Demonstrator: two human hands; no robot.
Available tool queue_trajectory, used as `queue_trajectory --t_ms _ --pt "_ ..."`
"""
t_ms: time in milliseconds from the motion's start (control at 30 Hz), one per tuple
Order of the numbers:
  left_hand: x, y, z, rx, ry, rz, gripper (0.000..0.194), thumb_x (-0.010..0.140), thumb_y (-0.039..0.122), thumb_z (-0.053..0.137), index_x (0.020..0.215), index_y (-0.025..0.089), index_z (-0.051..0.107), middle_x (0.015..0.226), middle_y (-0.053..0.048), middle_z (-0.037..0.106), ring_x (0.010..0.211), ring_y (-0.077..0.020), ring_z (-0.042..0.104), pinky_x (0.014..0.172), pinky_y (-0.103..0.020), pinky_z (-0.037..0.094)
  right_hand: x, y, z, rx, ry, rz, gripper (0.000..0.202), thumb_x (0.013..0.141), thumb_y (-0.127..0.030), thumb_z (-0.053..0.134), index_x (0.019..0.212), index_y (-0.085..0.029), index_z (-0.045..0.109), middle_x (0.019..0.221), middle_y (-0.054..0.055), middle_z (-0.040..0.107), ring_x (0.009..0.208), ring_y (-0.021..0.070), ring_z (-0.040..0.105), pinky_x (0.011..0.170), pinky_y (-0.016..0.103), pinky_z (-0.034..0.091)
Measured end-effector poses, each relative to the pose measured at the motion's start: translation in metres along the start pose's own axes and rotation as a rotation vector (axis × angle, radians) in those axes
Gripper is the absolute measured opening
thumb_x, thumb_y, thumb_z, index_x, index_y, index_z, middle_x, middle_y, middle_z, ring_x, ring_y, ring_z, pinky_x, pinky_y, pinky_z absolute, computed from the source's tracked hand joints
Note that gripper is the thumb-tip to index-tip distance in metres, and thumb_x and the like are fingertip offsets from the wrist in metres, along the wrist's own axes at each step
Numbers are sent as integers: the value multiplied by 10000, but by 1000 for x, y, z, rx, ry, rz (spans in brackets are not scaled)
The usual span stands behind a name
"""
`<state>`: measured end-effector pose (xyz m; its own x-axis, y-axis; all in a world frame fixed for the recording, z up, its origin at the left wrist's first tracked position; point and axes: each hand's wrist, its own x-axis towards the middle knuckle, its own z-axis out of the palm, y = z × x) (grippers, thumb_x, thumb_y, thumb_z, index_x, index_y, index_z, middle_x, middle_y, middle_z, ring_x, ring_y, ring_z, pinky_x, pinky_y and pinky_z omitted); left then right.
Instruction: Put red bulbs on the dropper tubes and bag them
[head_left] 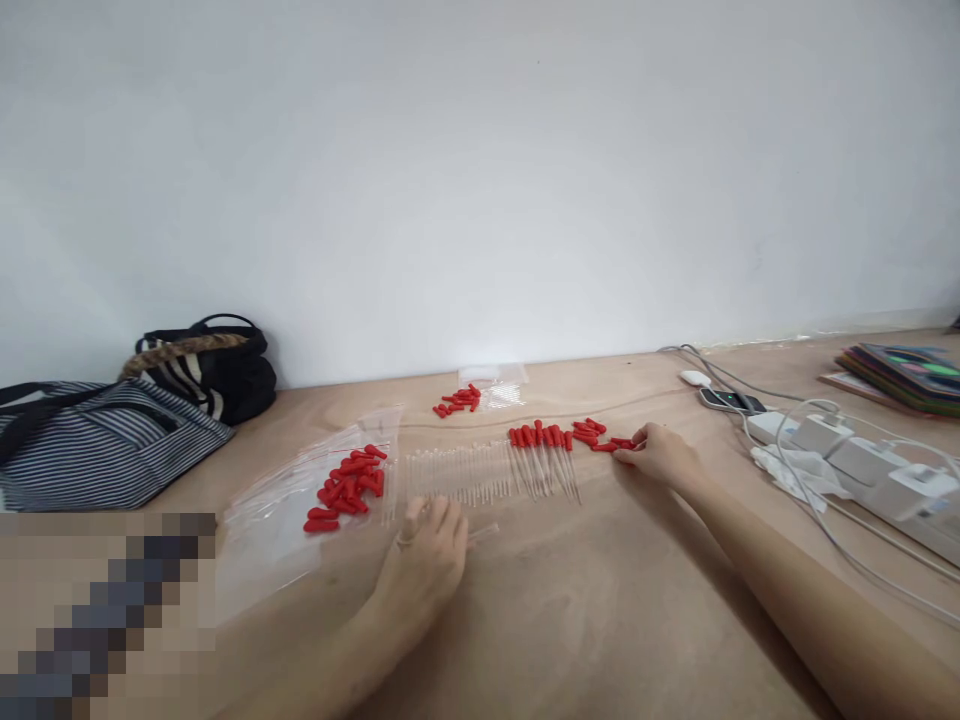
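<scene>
My left hand (pixel 431 548) is closed around a thin clear glass tube (pixel 484 532) that sticks out to its right, just below a row of clear tubes (pixel 461 470). At the right, my right hand (pixel 660 455) pinches a red rubber bulb (pixel 624 443) at its fingertips. Beside it lie more loose red bulbs (pixel 589 430). Several tubes topped with red bulbs (pixel 540 437) lie side by side at the right end of the row. A pile of red bulbs (pixel 349 485) rests on clear plastic bags (pixel 277 520) at the left.
Near the wall, a small clear bag (pixel 502 388) lies beside red bulbs (pixel 459 400). Striped (pixel 112 440) and black bags (pixel 232 370) sit far left. White chargers (pixel 862 455), cables, a black device (pixel 731 400) and stacked colourful sheets (pixel 904 375) are on the right.
</scene>
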<state>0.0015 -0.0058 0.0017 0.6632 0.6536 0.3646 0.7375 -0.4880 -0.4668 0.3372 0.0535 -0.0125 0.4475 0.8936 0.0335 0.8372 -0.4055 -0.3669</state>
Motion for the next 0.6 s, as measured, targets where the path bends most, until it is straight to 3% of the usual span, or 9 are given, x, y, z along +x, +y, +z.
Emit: queue_trajectory --t_ms 167,267,367,467,533,600 --pt "-6 12 3 48 152 190 230 818 299 512 635 166 552 664 -16 539 696 -179 443 792 -332 265 4 2 4 69 -13 55 311 615 -408 607 835 -188 588 806 79 652 822 256 602 656 323 410" --pt "-4 10 6 -12 167 186 242 824 295 507 619 168 528 655 -5 535 688 -173 443 792 -335 258 5 4 2 164 -26 39 336 629 -334 605 910 -153 578 825 101 649 828 252 600 652 309 421" --pt "-3 8 6 -113 109 174 206 828 245 500 638 169 513 668 -4 543 703 -176 457 797 -354 243 1 0 -5 233 -45 -20 387 708 -294 529 1061 -135 519 831 85 645 796 200 601 647 268 431" --pt "-2 6 0 -301 -17 118 108 819 232 502 724 182 519 748 -10 570 759 -189 479 803 -378 234 -13 -13 -7 469 -99 -234 321 772 -295 457 1058 -161 520 809 53 636 752 161 589 658 253 437" --pt "-1 4 -5 -474 -95 68 61 804 254 511 784 196 516 808 -10 577 796 -194 488 803 -381 240 -30 -26 -4 711 -159 -441 237 771 -321 465 922 -163 558 799 44 623 733 158 575 662 265 439" --pt "1 2 -9 -623 -161 24 49 794 250 508 797 202 509 825 -3 576 806 -187 493 797 -372 250 -51 -39 2 808 -188 -551 188 733 -329 520 821 -166 552 747 22 599 660 141 545 605 255 429"
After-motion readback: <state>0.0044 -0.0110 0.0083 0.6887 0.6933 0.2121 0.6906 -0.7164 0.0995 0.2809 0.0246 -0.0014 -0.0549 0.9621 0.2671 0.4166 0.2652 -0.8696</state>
